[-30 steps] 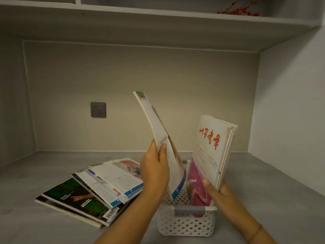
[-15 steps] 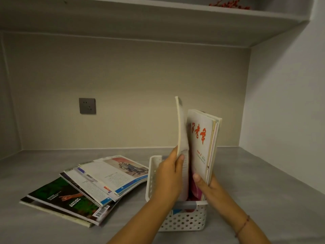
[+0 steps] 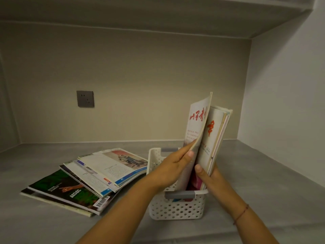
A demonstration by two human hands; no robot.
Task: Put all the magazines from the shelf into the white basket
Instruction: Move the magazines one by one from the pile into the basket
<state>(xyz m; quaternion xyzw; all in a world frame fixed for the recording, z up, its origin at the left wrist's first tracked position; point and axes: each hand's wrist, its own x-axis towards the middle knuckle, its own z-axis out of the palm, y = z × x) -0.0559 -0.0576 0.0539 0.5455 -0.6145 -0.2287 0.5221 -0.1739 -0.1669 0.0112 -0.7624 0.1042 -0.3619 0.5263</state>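
Observation:
A white perforated basket [image 3: 177, 208] with grey handles stands on the grey shelf surface [image 3: 246, 173]. Several magazines [image 3: 215, 138] stand upright in it, and my right hand [image 3: 208, 176] grips them low down, thumb on the front cover. Just left of them, my left hand [image 3: 174, 166] pinches a white magazine with red characters [image 3: 196, 124], which stands in the basket and leans against the others. A fanned pile of magazines [image 3: 105, 168] lies flat to the basket's left, with a dark green one [image 3: 65, 189] near the bottom.
A grey wall socket [image 3: 85, 98] sits on the back wall above the pile. A side wall [image 3: 281, 103] closes the shelf on the right, and an upper shelf board [image 3: 158, 13] runs overhead.
My left hand has swung the white magazine from tilted left above the basket to upright inside it, against the standing magazines. Its red-lettered cover now faces me. The view shifted right.

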